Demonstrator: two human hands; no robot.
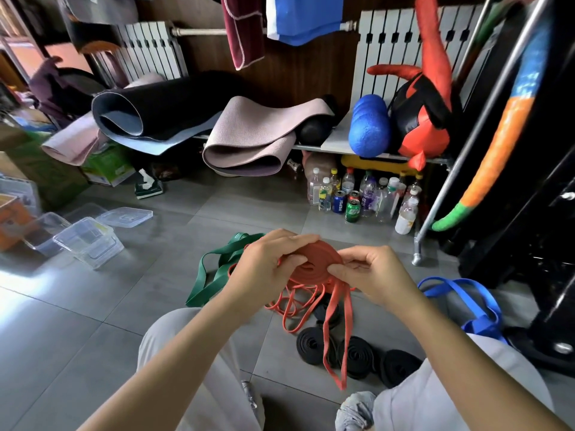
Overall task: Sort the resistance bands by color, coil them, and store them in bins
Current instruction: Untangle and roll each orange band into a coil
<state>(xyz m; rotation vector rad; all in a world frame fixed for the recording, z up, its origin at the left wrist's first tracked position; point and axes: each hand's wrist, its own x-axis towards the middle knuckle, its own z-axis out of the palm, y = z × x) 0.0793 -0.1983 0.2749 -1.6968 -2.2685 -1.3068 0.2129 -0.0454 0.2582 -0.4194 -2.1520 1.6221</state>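
Person crouched over a tiled floor, left hand (270, 263) and right hand (375, 273) raised together, fingers curled, pinching opposite edges of a red band coil (314, 262), its loose tail hanging over black coils (354, 356).

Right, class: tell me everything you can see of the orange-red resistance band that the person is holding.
The orange-red resistance band is a flat, matte strip that looks rubbery. Part is wound into a flat spiral coil, held above the floor. The left hand grips the coil's left side; the right hand pinches its right edge. The rest hangs as a long narrow loop in front of black coiled bands; whether its tip touches them is unclear.
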